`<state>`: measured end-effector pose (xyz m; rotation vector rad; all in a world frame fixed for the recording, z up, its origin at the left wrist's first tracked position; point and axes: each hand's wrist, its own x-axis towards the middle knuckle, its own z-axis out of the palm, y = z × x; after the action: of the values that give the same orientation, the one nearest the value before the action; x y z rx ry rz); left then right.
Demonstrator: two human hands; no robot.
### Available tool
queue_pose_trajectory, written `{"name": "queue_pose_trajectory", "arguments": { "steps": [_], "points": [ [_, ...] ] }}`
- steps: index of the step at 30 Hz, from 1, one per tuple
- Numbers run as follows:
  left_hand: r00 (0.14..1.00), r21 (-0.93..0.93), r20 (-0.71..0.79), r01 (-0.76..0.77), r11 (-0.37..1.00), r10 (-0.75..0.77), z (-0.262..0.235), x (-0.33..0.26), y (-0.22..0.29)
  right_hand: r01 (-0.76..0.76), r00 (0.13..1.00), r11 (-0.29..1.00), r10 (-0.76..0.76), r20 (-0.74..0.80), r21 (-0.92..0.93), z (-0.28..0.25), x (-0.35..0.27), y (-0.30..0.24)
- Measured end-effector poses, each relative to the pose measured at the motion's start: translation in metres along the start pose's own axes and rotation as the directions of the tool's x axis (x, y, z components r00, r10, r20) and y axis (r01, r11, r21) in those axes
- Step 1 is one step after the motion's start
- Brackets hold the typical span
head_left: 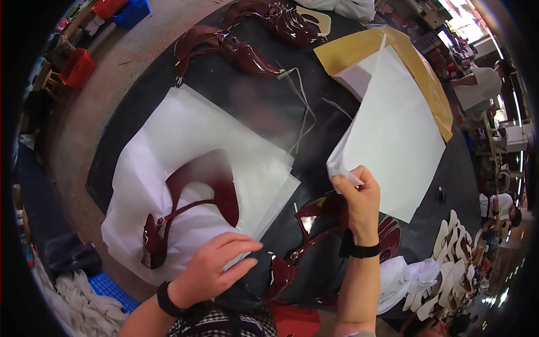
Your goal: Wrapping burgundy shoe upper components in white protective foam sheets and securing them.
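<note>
White sheet (396,132) at right, left corner pinched in right hand (362,196), left hand (212,264) with fingers parted, near dark-red shoe upper (220,174) on paper pile (149,137), bare strip of black table (323,132) between pile and sheet.

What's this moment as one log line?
left hand: open | right hand: pinching thin white paper sheet | glossy dark-red strappy shoe upper: on layered white paper
</note>
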<state>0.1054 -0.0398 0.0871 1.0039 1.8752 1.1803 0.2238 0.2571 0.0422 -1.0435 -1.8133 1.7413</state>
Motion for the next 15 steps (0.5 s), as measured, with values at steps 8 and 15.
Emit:
{"name": "queue_pose_trajectory", "arguments": {
  "steps": [8,15],
  "points": [
    [0.997,-0.172,-0.071,0.018,0.985,-0.030,0.041,0.052,-0.011,-0.240,0.962,0.955,0.209,0.178,0.176,0.003,-0.022,0.015],
    [0.954,-0.436,-0.163,0.159,0.886,-0.252,0.056,0.090,-0.019,-0.222,0.946,0.970,0.190,0.261,0.097,0.011,-0.035,0.021]
  ]
}}
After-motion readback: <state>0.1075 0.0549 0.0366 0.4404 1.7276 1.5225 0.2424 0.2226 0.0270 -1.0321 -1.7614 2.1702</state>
